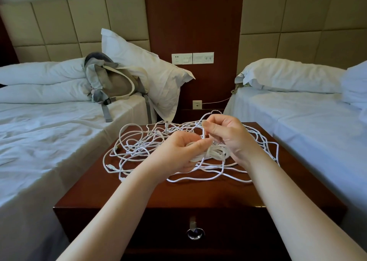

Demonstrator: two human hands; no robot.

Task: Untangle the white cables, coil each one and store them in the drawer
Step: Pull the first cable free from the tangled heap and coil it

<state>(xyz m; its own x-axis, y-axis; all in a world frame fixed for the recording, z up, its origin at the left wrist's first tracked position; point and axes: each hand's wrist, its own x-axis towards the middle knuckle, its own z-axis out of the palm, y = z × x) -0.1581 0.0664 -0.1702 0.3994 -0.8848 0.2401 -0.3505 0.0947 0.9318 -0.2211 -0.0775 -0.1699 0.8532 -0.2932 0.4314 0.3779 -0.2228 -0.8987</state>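
A tangle of white cables (137,145) sprawls over the top of a dark wooden nightstand (208,193). My left hand (178,151) grips a small coiled bundle of white cable (215,152) above the middle of the tangle. My right hand (226,135) pinches a strand of cable just above that bundle. Loose loops trail from both hands down to the tabletop. The drawer (166,227) in the nightstand's front is closed, with a shiny round knob (195,233).
Beds with white sheets flank the nightstand on the left (39,145) and right (317,122). A grey backpack (113,82) leans on pillows on the left bed. Wall sockets (192,58) sit on the wood panel behind, and a thin cord (216,101) runs from a lower outlet.
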